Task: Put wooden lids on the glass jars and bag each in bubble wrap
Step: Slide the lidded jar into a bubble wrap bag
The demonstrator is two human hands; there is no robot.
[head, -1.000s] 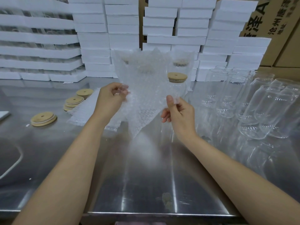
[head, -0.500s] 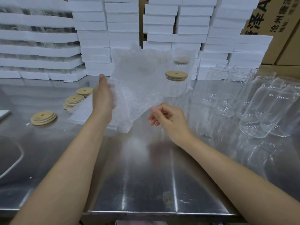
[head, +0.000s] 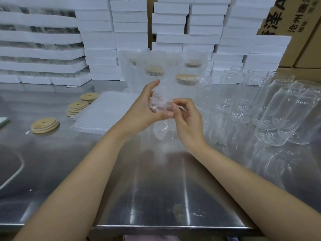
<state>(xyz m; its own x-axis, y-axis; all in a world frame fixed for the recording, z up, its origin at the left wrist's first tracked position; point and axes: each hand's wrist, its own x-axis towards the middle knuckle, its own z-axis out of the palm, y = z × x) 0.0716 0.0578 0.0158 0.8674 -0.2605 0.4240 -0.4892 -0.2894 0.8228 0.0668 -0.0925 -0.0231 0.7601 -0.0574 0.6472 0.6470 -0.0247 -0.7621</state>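
Note:
A bubble wrap bag hangs above the steel table, held between both hands. My left hand has its thumb and fingers around the bag's upper part. My right hand pinches the bag's edge with curled fingers. Behind the hands stand several lidded jars wrapped in bubble wrap. Bare glass jars crowd the right side, some upright, some lying. Wooden lids lie at the left: a single one and small stacks.
A flat pile of bubble wrap bags lies left of the hands. White foam trays are stacked along the back, cardboard boxes at the right. The table's front edge runs close to me.
The bag was spread wide and high before. Both hands have come together at the centre and the bag is now gathered small between them.

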